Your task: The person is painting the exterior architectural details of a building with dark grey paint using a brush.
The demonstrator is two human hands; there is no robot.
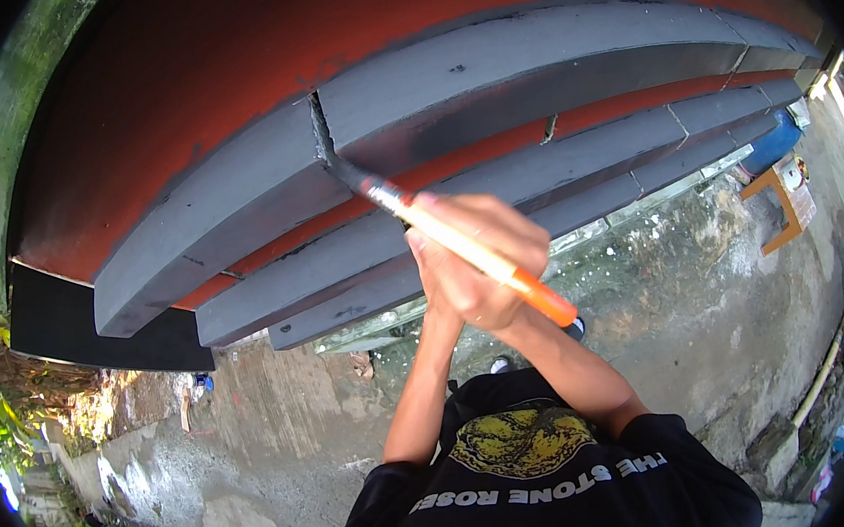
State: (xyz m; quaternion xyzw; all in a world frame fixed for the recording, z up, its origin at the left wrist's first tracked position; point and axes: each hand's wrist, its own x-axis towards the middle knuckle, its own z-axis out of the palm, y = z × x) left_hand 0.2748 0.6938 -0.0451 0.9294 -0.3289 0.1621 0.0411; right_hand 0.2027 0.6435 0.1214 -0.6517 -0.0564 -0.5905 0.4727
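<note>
Both my hands are closed on the shiny orange handle of a long hand tool [466,247]. My right hand [500,242] wraps the middle of the handle, blurred by motion. Below and beside it, my left hand [439,284] grips too, partly hidden by the handle and the other hand. Dark and narrow, the tool's head points away to the upper left and meets the lower end of a rough crack [320,122] in the top grey step [524,49]. Its exact kind I cannot make out.
Curved grey steps with red risers [367,208] span the view, and more cracks cross them. A red floor [226,90] lies beyond. Stained concrete ground [277,447] is around me. At the right stand an orange stool [791,231] and a blue container [771,145].
</note>
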